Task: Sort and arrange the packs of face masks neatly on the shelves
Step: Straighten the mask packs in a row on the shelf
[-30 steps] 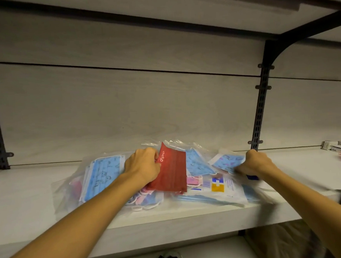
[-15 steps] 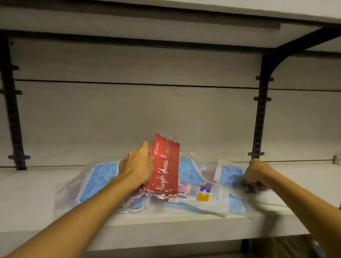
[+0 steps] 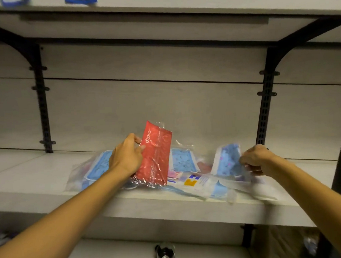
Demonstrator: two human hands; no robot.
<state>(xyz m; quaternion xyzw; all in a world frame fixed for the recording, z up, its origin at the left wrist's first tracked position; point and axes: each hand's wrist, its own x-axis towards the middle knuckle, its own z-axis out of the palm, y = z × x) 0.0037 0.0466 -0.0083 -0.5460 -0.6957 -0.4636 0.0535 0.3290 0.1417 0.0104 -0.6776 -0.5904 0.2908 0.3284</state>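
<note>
A left hand [image 3: 127,156] grips a red pack [image 3: 154,155], tilted up off the pile [image 3: 184,168] on the shelf [image 3: 29,177] — the right hand [image 3: 257,159] pinches a blue pack [image 3: 228,160] beside it.

Dim warm light, soft focus, wide-angle bending at edges

Red pack [image 3: 155,155] glossy crinkled plastic; shelf [image 3: 29,177] matt woodgrain.

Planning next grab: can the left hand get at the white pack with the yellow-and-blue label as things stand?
Probably not yet: the left hand grips the red pack, whose lower edge overlaps the white pack. It would need to put the red one down first.
</note>
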